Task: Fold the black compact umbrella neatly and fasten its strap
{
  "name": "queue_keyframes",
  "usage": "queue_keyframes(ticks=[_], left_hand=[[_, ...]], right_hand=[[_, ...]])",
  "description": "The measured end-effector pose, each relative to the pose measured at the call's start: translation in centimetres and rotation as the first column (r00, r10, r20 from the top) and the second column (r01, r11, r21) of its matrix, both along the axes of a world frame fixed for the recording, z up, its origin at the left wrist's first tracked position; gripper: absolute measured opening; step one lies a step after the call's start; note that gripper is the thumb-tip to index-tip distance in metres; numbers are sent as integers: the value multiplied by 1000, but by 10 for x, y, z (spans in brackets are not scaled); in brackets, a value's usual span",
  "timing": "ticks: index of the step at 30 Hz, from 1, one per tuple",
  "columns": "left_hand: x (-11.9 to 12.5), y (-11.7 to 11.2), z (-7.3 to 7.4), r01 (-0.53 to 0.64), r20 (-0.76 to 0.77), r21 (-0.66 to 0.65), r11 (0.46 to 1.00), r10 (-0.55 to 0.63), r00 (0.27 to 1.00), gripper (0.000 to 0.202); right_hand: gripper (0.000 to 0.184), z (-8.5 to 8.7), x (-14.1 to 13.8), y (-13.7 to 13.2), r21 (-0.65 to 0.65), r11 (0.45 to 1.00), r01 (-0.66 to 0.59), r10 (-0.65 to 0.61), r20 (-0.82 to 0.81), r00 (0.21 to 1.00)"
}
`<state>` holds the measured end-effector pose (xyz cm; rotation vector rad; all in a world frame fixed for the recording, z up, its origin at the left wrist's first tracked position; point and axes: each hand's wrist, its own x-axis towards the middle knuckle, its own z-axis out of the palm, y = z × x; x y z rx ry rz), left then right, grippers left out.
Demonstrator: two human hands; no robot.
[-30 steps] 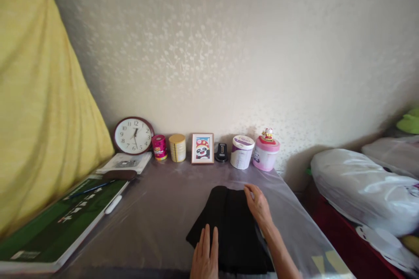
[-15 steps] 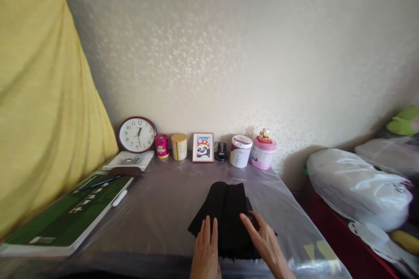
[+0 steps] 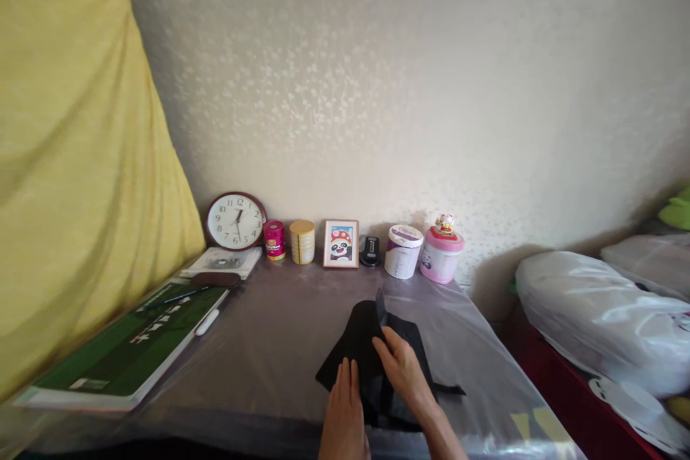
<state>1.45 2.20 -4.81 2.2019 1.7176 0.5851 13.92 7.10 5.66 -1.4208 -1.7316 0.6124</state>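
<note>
A black folded cloth (image 3: 353, 341) lies near the front of the table, a narrow strap-like end sticking out on its right. My left hand (image 3: 345, 406) rests on its near left part, fingers stretched out and held side by side. With thumb and fingers, my right hand (image 3: 405, 368) grips a raised fold at the middle of the cloth. That fold stands up above the fingers, and the layer to its right is uncovered. My right hand and wrist hide part of the near right area.
Along the wall stand a clock (image 3: 237, 221), a pink tin (image 3: 274, 241), a yellow tin (image 3: 302, 242), a picture frame (image 3: 341, 244), a purple-white tub (image 3: 404, 251) and a pink tub (image 3: 442, 255). A green book (image 3: 108, 366) lies left; a white plastic bag (image 3: 598, 316) sits right.
My right hand has moved from the cloth's right edge to its middle and taken hold of the flap, lifting it leftward. A strap now shows at right. My left hand stays on the cloth.
</note>
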Motion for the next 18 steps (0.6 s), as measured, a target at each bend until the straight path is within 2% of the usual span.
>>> queue_keyframes(ticks=[5,8,13,18], left_hand=[[-1,5,-7,6,-7,47,999,-5,1000,89],[-2,6,-5,4,-17,26,1000,-4,1000,92],[-11,7,-9,29,-7,-33,999,-29,1000,81],[-40,1,-16,45,80,-30,999,-43,996,62]], right_hand=[[24,-15,-29,22,-101,980,-170,136,-279,951],[26,-27,-34,27,-156,958,-240,175,-347,922],[24,-29,-34,29,-188,948,-259,210,-246,946],[31,-21,-37,28,-206,934,-292,279,-89,956]])
